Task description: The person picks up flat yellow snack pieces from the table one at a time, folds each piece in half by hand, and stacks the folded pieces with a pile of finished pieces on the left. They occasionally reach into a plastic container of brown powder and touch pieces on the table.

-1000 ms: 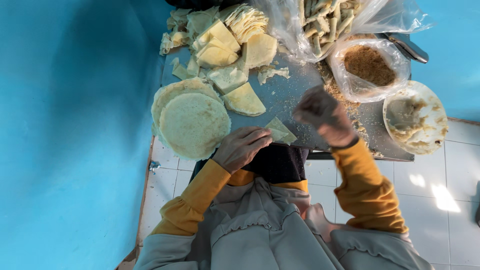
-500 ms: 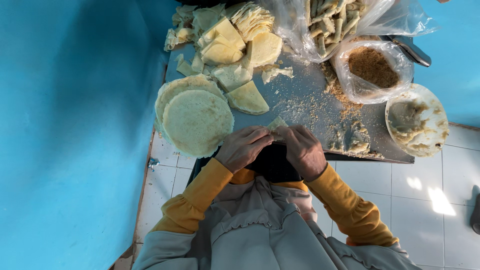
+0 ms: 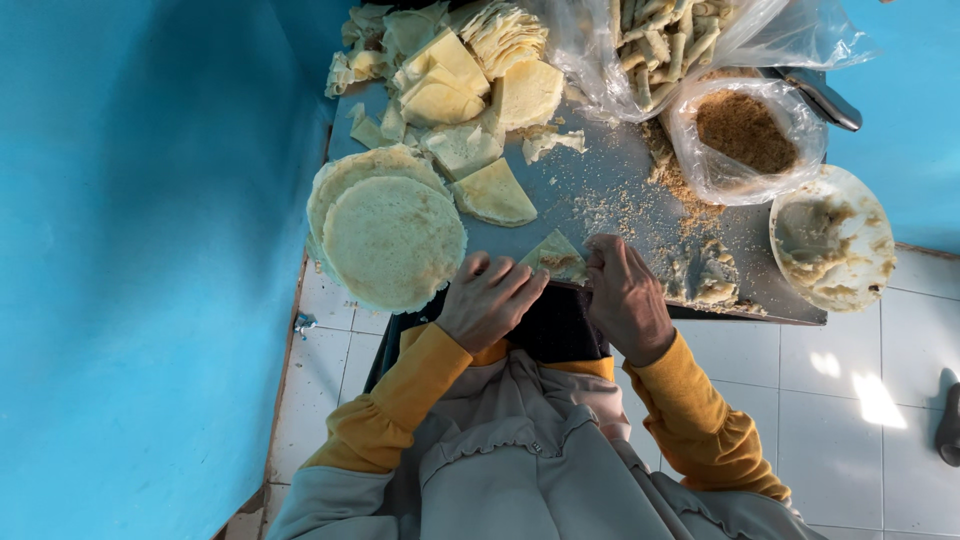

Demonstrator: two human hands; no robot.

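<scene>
From the head camera, looking straight down, both hands meet at the near edge of the grey metal table (image 3: pixel 620 190). Between them lies a small pale-yellow wedge of thin flatbread (image 3: pixel 553 255), flat on the table and just beyond the fingertips. The left hand (image 3: pixel 487 300) rests with its fingers (image 3: pixel 520 285) stretched out and loose, their tips touching the wedge's near-left edge. The right hand (image 3: pixel 625 295) is curled, its fingers (image 3: pixel 600 262) bent down at the wedge's right corner; whether they actually pinch it I cannot tell.

The wedge looks light, soft and floppy, apt to tear or crack if pulled by one corner. I would take it by the edges with both sets of fingertips, gently, and fold rather than lift.

Left of the left fingers sits a stack of round cream-coloured flatbreads (image 3: pixel 393 240), overhanging the table edge. Beyond the fingertips lie more cut wedges (image 3: pixel 492 193). To the right of the right fingers are crumbly lumps (image 3: pixel 705 280), a clear plastic bag of brown crumbs (image 3: pixel 745 130), and a smeared white round bowl (image 3: pixel 832 238).
</scene>
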